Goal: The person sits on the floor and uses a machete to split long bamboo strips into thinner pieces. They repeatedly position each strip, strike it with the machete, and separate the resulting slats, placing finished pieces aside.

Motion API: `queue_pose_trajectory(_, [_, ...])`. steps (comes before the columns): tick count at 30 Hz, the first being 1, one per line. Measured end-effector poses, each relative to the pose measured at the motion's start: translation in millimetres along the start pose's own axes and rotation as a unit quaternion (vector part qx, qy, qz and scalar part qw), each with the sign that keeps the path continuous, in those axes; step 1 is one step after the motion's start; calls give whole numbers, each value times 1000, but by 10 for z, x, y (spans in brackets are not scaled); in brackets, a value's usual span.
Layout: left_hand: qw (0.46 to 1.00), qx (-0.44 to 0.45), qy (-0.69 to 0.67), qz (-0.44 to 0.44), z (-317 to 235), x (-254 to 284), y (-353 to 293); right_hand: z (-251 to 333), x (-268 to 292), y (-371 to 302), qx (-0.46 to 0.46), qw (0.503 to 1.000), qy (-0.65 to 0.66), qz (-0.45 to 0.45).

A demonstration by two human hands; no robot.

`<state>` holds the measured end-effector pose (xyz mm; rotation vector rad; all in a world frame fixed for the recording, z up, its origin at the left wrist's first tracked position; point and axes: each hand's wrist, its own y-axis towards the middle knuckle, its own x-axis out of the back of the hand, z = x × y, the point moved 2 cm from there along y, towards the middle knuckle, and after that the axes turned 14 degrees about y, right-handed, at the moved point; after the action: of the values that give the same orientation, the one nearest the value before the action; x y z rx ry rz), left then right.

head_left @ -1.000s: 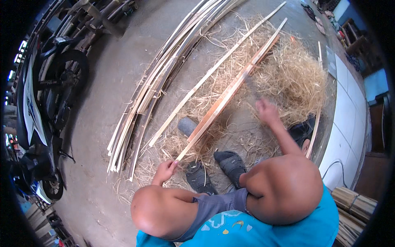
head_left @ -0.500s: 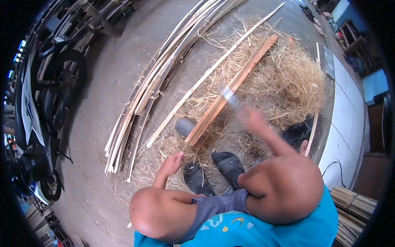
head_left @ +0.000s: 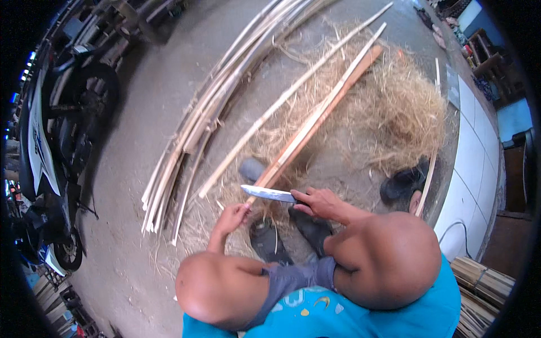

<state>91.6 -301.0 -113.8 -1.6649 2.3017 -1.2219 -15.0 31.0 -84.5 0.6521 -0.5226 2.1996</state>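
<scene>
My left hand [head_left: 234, 218] pinches the near end of a thin, pale bamboo strip [head_left: 360, 56]. This strip runs away from me along a reddish-brown wooden board [head_left: 369, 58], which slants up to the right. In my right hand [head_left: 321, 204] is a knife [head_left: 267, 194], its fingers wrapped round the handle. The shiny blade points left, across the near end of the board and the strip, just in front of my left hand. Whether the edge touches the strip I cannot tell. A grey rounded block [head_left: 251, 168] sits by the board's near end, partly hidden.
Pale shavings [head_left: 403, 121] heap up right of the board. A single strip [head_left: 293, 90] lies to its left, and a bundle of long strips [head_left: 194, 127] farther left. A motorcycle [head_left: 62, 152] stands at the left edge. White tiles [head_left: 470, 146] border the right.
My right hand and the knife have come back from the middle of the board to its near end. The strip now shows a paler face.
</scene>
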Motion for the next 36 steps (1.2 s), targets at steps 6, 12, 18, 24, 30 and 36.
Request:
queue_pose_trajectory(6, [990,133,4,42,89,25,-233,-542,691,-256,-131,972,22,-195])
queue_pose_trajectory(12, [997,55,40,33,532,-76,-190,-964,554,-116,-50,985,-152,-60])
queue_pose_trajectory(18, [999,27,-17,30,-81,-98,44,-772,856,55,-135,962,5,-235])
queue_pose_trajectory(24, [1000,-3,-16,18,545,-36,25,-1435,1548,-279,-280,874,88,-386])
queue_pose_trajectory(30, [954,-116,227,-160,-104,-214,44,-134,103,-168,-99,991,42,-77])
queue_pose_trajectory(36, [919,-34,388,-62,-308,-213,-113,-928,1201,-237,-215,935,3,-282])
